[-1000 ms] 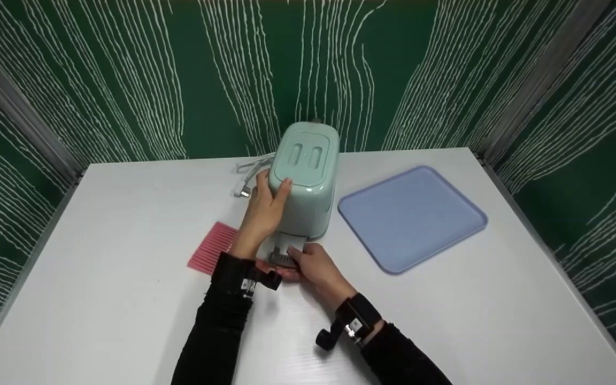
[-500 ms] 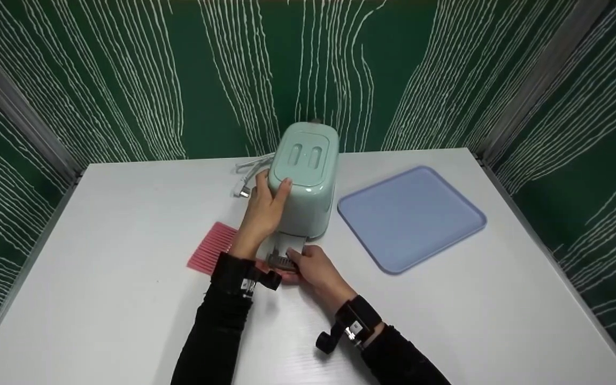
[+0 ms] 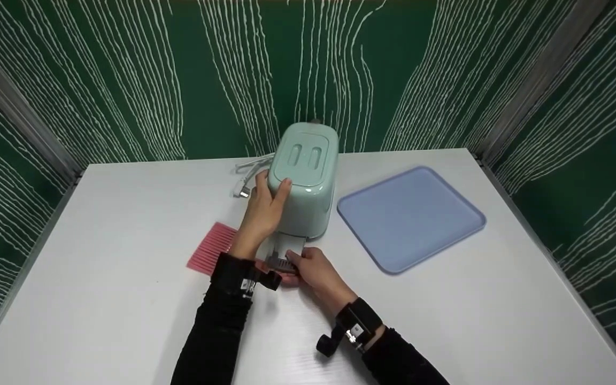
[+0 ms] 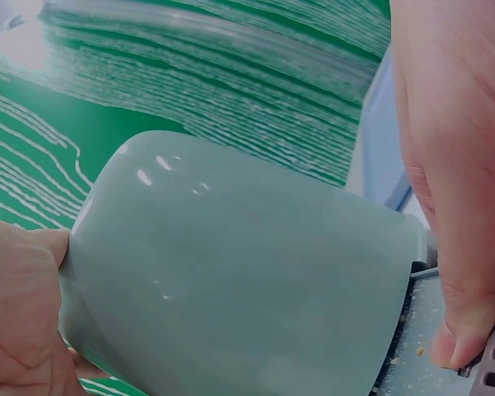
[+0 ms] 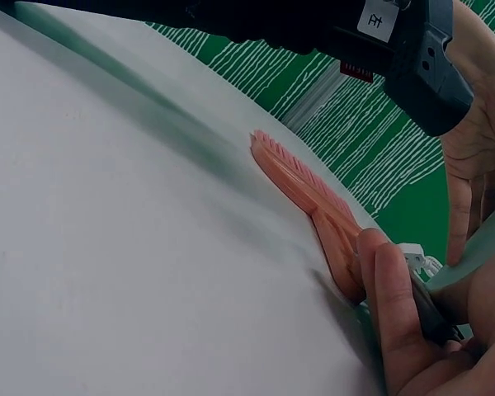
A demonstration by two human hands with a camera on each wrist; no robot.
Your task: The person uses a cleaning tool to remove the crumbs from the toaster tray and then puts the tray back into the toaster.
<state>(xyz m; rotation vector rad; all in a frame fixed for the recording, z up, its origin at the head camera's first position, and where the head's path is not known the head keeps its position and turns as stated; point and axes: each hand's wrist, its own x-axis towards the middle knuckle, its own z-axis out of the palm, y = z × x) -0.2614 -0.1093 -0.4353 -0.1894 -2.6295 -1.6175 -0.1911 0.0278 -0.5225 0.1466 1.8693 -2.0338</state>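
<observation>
The fingers of the right hand (image 3: 317, 269) pinch the dark grey slotted end (image 3: 277, 263) of a flat pale drawer (image 3: 291, 244), thumb on top, while the left hand (image 3: 265, 211) lays extended fingers and a spread thumb against a glossy mint-green toaster (image 3: 305, 174) with rounded corners. Around them runs a broad white tabletop (image 3: 126, 299), its back edge meeting a dark green wall (image 3: 222, 117) with white streaks; the widest bare stretches lie to the left, to the lower right and along the front. The toaster stands near that back edge, about midway across. Close along its right side, with a narrow strip of table between, lies a flat periwinkle-blue rectangular tray (image 3: 412, 219) with rounded corners and a raised rim, well inside the right edge. A pink ridged brush-like piece (image 3: 213, 248) sits left of the drawer, partly hidden by the left wrist. The drawer juts from the bottom of the toaster's near end, small crumb-like specks on its surface in the left wrist view. A white plug (image 3: 241, 189) lies just left of the toaster. The left forearm reaches nearly straight up to the toaster's near left corner; the right slants in from the lower right, its hand low beside the drawer.
</observation>
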